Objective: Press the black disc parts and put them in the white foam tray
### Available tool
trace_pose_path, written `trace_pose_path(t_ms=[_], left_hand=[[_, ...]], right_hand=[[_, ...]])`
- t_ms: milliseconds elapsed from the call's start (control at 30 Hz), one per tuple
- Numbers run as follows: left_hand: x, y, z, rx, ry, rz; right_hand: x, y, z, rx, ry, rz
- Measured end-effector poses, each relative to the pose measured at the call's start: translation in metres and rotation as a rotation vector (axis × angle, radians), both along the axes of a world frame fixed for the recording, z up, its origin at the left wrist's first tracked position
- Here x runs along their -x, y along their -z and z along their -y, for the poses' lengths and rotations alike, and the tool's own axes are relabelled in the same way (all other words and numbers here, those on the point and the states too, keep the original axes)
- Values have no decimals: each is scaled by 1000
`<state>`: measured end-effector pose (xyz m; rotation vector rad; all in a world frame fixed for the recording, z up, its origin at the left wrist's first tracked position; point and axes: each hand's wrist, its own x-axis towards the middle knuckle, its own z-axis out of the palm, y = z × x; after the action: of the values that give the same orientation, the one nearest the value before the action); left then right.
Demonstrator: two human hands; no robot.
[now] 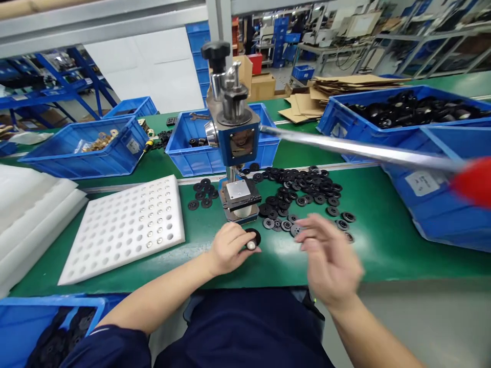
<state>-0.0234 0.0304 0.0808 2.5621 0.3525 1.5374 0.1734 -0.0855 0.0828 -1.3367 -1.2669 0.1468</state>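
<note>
My left hand [230, 249] grips a black wheel-like disc [255, 235] with a pale metal piece at its centre, just in front of the hand press [238, 140]. Its fingers partly hide the disc. To the right, my right hand [333, 258] is blurred by motion, with fingers loosely bent and apart and nothing visible in them. Its fingertips are close to a dark grey disc [296, 230] at the near edge of a spread of black discs [303, 180]; whether they touch cannot be made out. A metal plate [238, 189] lies under the press ram.
The press lever [360, 147], with a red knob [473, 181], reaches across to the right. A white foam tray [97, 245] with small metal pieces in some holes lies at left. A smaller disc group [203, 194] sits left of the press. Blue bins [441, 204] line the bench.
</note>
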Motion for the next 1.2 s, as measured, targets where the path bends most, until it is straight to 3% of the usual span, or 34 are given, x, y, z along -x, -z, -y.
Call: trace_pose_path(t_ms=[133,200,267,367,600,933,1200], left_hand=[[-4,47,1,186,107,-78],[-6,66,1,330,89,-64],[-7,79,2,463,89,-76],[-7,87,4,566,145,-167],[-8,91,1,565,185,-277],[-10,81,-1,590,167,-254],[-9,83,-2,611,141,-279]], right_hand=[[18,74,-13,361,-173,-142],[23,96,-17,428,-184,-194],[26,106,-19,437,-186,-199],[27,105,-19,403,-218,-118],[31,95,-15,199,-186,8],[36,82,-20,203,-140,64],[36,82,-20,246,-125,36]])
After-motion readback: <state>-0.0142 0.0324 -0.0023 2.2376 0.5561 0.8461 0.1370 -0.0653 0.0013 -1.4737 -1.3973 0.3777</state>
